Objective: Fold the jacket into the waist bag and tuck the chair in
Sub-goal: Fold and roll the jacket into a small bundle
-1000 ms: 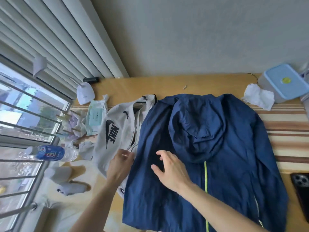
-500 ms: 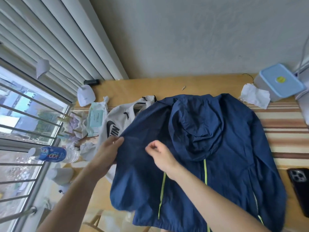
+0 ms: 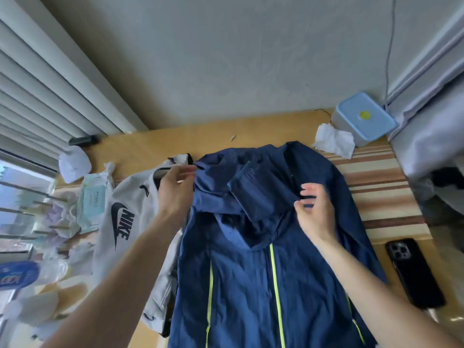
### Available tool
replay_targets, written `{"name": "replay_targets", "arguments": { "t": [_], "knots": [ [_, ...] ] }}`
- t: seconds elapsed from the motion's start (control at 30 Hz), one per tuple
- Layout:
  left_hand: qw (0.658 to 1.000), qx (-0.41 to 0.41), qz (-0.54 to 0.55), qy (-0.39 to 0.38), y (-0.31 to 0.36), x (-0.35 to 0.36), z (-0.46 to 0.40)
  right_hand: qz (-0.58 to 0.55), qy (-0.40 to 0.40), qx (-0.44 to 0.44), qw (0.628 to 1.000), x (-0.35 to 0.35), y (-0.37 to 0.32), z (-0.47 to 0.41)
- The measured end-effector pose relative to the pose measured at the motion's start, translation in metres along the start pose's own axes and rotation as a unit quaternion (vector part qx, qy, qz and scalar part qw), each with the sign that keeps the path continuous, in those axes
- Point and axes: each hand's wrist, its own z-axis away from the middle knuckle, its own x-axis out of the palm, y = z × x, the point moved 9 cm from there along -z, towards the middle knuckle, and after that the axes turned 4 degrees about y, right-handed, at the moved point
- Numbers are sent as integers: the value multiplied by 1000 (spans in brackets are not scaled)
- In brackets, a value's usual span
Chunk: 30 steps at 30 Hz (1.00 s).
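Left hand (image 3: 175,189) grips jacket (image 3: 251,272); right hand (image 3: 315,209) loose

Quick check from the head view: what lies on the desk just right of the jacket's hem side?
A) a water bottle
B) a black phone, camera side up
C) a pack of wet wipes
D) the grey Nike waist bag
B: the black phone lies lenses up, right of the navy jacket; the other three sit on its left.
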Motion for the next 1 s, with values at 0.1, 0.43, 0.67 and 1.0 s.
{"name": "replay_targets", "arguments": {
  "t": [0.1, 0.43, 0.67, 1.0],
  "knots": [
    [989, 31, -139, -29, -29, 15, -13, 102, -133, -224, 960, 62, -42, 35],
    [934, 135, -330, -23, -51, 62, -50, 31, -28, -106, 993, 93, -42, -32],
    [930, 93, -354, 24, -66, -6, -67, -419, 131, 306, 845, 4, 57, -56],
    [858, 224, -460, 41, -25, 24, -38, 86, 192, 64, 975, -37, 58, -64]
  ]
}}
